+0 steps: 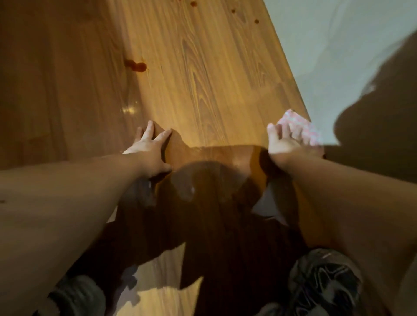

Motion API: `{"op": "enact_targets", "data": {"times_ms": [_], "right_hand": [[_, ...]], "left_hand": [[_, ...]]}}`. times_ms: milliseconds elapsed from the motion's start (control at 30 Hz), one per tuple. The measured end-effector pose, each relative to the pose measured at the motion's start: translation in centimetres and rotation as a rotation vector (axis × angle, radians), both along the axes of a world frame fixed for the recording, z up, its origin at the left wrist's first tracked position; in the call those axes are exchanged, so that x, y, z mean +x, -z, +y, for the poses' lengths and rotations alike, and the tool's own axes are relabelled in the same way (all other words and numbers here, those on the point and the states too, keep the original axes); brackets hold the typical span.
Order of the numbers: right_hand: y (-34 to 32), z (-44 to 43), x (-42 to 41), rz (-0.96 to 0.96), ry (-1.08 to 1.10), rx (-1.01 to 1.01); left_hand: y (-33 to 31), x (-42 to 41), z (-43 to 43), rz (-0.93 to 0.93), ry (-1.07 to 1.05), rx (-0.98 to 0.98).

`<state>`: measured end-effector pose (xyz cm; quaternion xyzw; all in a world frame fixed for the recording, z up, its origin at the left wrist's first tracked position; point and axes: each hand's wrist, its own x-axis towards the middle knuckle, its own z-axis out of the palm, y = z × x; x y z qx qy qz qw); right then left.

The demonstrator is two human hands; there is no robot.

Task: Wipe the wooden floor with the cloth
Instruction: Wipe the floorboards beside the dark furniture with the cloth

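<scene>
A: Cloth location?
B: Pink-white cloth (300,128) lies on the wooden floor (203,79), at its edge by the pale surface (338,45). Right hand (284,139) presses it, fingers stretched out, a bit blurred.
A: Left hand?
B: Left hand (151,148) is flat on the floor, fingers spread, holding nothing. Dark red spots (137,65) well ahead.

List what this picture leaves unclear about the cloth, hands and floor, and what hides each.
- Head view: full shape of the cloth, covered by the right hand and blurred.
- Head view: palm of the left hand, hidden by its own back.
- Head view: wooden floor nearest the camera, lost in shadow.
- Head view: dark spots at the top edge, partly cut off.
</scene>
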<state>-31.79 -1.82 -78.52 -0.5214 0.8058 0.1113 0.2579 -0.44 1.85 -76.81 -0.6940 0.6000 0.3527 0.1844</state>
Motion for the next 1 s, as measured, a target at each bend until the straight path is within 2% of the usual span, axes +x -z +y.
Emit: {"op": "enact_targets", "data": {"times_ms": [33, 133, 200, 300, 367, 433, 467, 500, 567, 733, 800, 867, 933, 1000], "right_hand": [[-0.2, 0.2, 1.2, -0.063, -0.01, -0.019], [0.1, 3.8, 7.2, -0.177, -0.463, -0.154], [-0.5, 6.5, 10.4, -0.297, -0.688, -0.152], [-0.8, 5.8, 8.5, -0.301, -0.86, -0.155], [-0.6, 3.6, 4.5, -0.156, -0.698, -0.172], [-0.8, 1.4, -0.8, 0.061, -0.348, -0.094], [-1.1, 0.9, -2.8, 0.116, -0.205, -0.106], [-1.2, 0.8, -3.2, 0.133, -0.15, -0.146], [-0.7, 1.7, -0.3, 0.053, -0.223, -0.155], [-0.1, 5.8, 9.0, -0.364, -0.708, -0.147], [-0.5, 4.3, 7.3, -0.344, -0.879, -0.236], [-0.1, 1.7, 3.3, -0.186, -0.752, -0.291], [-0.1, -0.8, -1.5, 0.04, -0.411, -0.163], [-0.7, -1.8, -3.2, 0.107, -0.18, -0.127]], "left_hand": [[-0.1, 0.0, -0.1, 0.014, -0.006, 0.002], [-0.5, 0.1, -0.4, 0.017, -0.022, -0.026], [-0.7, 0.1, -0.5, -0.049, -0.015, -0.071], [-0.9, 0.1, -0.9, -0.14, -0.024, -0.033], [-0.9, 0.1, -1.5, -0.138, -0.02, 0.029], [-0.7, 0.0, -1.8, -0.133, -0.014, 0.048], [-0.6, -0.2, -1.8, -0.133, -0.017, 0.047], [-0.6, -0.2, -1.8, -0.134, -0.026, 0.044], [-0.5, -0.2, -1.8, -0.124, -0.041, 0.051], [-0.5, -0.3, -1.9, -0.12, -0.054, 0.053], [-0.3, 0.0, -1.9, -0.11, -0.06, 0.047], [-0.1, 0.2, -1.9, -0.087, -0.071, 0.054], [0.0, 0.3, -1.9, -0.071, -0.077, 0.059], [0.1, 0.3, -1.9, -0.055, -0.083, 0.059]]}}
